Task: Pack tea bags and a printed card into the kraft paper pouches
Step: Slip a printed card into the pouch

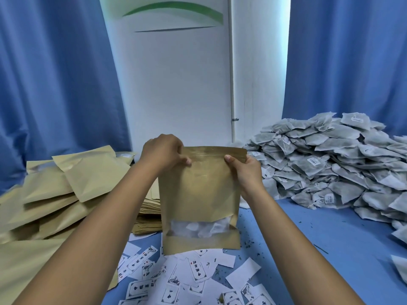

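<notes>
Kraft pouch upright on blue surface; left hand and right hand each pinch its top edge. Tea bags visible through window.

Small hand-packing workroom, improvised look. Blue-covered table loaded with bulk stock: heap of tea bags at right, stacked kraft pouches at left, loose printed cards at front. Blue curtains flank white panel with green swoosh behind.
</notes>
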Demonstrator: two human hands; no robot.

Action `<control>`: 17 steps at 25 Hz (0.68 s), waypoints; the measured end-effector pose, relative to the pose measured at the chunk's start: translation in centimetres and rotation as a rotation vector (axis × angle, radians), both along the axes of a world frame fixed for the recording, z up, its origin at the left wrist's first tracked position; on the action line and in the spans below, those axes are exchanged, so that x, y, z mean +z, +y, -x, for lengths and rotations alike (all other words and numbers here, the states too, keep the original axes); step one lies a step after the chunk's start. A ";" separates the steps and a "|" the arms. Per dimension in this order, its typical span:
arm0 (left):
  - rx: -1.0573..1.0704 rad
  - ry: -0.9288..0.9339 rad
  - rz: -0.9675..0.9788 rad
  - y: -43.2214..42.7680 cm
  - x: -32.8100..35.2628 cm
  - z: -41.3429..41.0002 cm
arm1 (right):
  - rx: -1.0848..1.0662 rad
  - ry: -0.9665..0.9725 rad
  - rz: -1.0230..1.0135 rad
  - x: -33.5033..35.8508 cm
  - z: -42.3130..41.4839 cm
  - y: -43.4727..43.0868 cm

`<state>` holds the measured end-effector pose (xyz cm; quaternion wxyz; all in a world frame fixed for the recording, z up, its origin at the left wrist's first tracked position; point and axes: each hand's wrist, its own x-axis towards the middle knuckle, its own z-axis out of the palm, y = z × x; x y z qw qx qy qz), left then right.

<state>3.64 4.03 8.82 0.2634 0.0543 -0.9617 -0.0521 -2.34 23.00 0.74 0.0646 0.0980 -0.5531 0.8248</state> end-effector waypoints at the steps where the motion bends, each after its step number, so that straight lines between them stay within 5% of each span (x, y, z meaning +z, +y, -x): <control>1: 0.017 0.003 -0.007 -0.7 0.1 -0.1 | -0.076 0.026 -0.042 -0.1 0.0 0.3; 4: -0.042 -0.005 -0.099 -1.8 -0.3 -0.3 | -0.549 0.466 -0.644 0.4 -0.2 0.5; 6: -0.083 -0.009 -0.092 -1.1 -0.3 -0.3 | -0.514 0.778 -0.922 1.6 -0.5 -1.1; 9: -0.124 -0.003 -0.073 -0.2 0.2 -0.4 | -0.390 0.866 -0.927 2.6 -1.5 -3.7; 14: -0.179 0.128 -0.321 -2.0 -0.9 -1.3 | -0.381 0.668 -0.913 2.8 -0.9 -3.2; 17: -0.223 0.178 -0.325 -1.6 -1.8 -1.4 | -0.333 0.771 -0.977 3.6 -2.0 -4.2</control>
